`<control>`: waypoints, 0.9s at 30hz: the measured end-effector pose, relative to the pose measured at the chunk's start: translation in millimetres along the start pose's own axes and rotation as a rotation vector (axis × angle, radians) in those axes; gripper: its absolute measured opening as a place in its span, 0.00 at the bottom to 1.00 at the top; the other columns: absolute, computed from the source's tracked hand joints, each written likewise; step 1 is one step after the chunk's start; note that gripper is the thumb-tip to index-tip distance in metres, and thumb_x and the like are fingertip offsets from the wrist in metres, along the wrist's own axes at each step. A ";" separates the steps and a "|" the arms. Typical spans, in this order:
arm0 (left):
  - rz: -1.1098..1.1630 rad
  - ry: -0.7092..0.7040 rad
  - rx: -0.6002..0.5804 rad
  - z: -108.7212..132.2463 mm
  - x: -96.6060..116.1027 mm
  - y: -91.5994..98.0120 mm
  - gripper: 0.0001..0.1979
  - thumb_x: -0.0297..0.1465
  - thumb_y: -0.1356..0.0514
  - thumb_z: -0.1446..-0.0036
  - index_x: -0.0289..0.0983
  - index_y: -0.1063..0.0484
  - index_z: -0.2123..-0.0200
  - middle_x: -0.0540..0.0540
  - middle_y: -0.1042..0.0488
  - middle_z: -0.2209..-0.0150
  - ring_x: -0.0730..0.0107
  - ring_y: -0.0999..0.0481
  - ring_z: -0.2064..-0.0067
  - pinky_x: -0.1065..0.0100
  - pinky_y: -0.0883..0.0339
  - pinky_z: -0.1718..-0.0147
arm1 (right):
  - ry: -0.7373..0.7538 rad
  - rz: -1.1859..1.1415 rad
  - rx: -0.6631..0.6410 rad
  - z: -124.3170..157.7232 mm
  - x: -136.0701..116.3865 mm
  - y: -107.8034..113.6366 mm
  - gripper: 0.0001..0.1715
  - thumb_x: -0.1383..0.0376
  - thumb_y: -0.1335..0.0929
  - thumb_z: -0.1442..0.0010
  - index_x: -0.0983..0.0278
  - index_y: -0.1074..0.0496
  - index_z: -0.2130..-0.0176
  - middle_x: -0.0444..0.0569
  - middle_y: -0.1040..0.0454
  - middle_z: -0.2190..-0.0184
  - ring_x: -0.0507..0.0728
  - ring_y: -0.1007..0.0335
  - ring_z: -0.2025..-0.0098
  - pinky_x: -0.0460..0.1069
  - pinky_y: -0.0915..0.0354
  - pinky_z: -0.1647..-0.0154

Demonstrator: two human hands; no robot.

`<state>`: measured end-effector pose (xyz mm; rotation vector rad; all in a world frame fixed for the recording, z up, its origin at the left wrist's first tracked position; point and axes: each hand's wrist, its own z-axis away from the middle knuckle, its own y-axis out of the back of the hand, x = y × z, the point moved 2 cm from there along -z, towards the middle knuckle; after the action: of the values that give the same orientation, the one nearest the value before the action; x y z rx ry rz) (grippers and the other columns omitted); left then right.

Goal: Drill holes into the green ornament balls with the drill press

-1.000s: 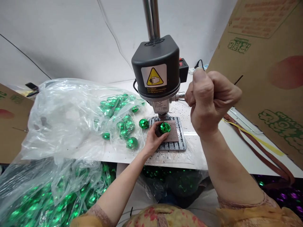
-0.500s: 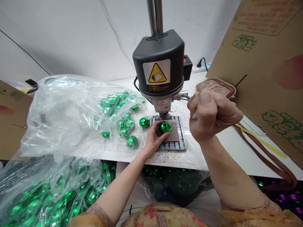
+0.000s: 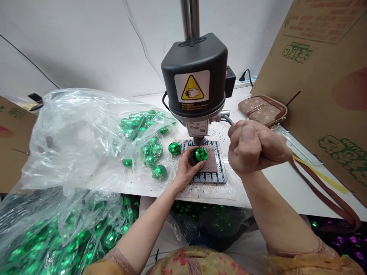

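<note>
A small bench drill (image 3: 195, 76) with a black head and a yellow warning sticker stands on a white table (image 3: 286, 179). My left hand (image 3: 187, 170) is closed round a shiny green faceted ball (image 3: 200, 154), holding it on a brown pad on the drill's slotted base (image 3: 219, 168), right under the bit. My right hand (image 3: 255, 147) is a fist round the drill's feed lever (image 3: 228, 119), pulled low beside the drill head.
A clear plastic bag (image 3: 86, 137) of several green balls lies open at left; one loose green ball (image 3: 174, 148) sits by the base. A brown purse (image 3: 263, 110) with a strap lies at right, before a leaning cardboard box (image 3: 323, 76). More bagged balls sit below the table.
My right hand has pulled the lever downward and the drill head has come down onto the ball. The purse, hidden by my fist before, now shows.
</note>
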<state>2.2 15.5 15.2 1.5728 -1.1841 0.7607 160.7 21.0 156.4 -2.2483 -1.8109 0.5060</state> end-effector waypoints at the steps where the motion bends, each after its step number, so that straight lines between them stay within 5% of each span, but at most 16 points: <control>1: -0.001 -0.003 -0.002 0.2 -0.6 0.0 0.24 0.33 0.31 0.47 0.42 0.30 0.47 0.46 0.24 0.49 0.59 0.27 0.46 0.60 0.35 0.45 | 0.012 -0.004 -0.012 0.6 0.0 0.6 0.27 0.71 0.35 0.41 0.62 0.59 0.78 0.38 0.54 0.86 0.45 0.58 0.86 0.48 0.55 0.85; 17: 0.033 0.036 0.013 0.7 0.1 -0.4 0.23 0.34 0.30 0.48 0.41 0.29 0.49 0.46 0.24 0.50 0.58 0.27 0.46 0.59 0.34 0.44 | 0.078 -0.037 -0.054 12.7 0.3 7.7 0.26 0.74 0.36 0.44 0.62 0.58 0.79 0.37 0.52 0.86 0.45 0.56 0.86 0.46 0.49 0.86; 23: 0.057 0.053 0.040 2.1 0.1 -2.1 0.25 0.34 0.29 0.49 0.40 0.30 0.48 0.44 0.25 0.50 0.59 0.25 0.47 0.58 0.33 0.45 | -0.371 0.027 0.027 -30.4 -4.1 -12.8 0.28 0.66 0.32 0.39 0.62 0.48 0.84 0.38 0.50 0.87 0.46 0.52 0.86 0.49 0.56 0.84; 27: 0.062 0.088 0.153 9.3 -1.9 -0.3 0.26 0.34 0.29 0.50 0.40 0.31 0.49 0.44 0.25 0.50 0.59 0.25 0.47 0.57 0.31 0.46 | -0.463 0.017 -0.063 -60.7 6.9 -25.9 0.29 0.65 0.30 0.40 0.61 0.48 0.84 0.37 0.50 0.88 0.45 0.56 0.86 0.49 0.56 0.86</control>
<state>1.2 7.3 10.5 1.6160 -1.1369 0.9703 162.4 36.5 220.9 -2.3302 -2.0336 1.0604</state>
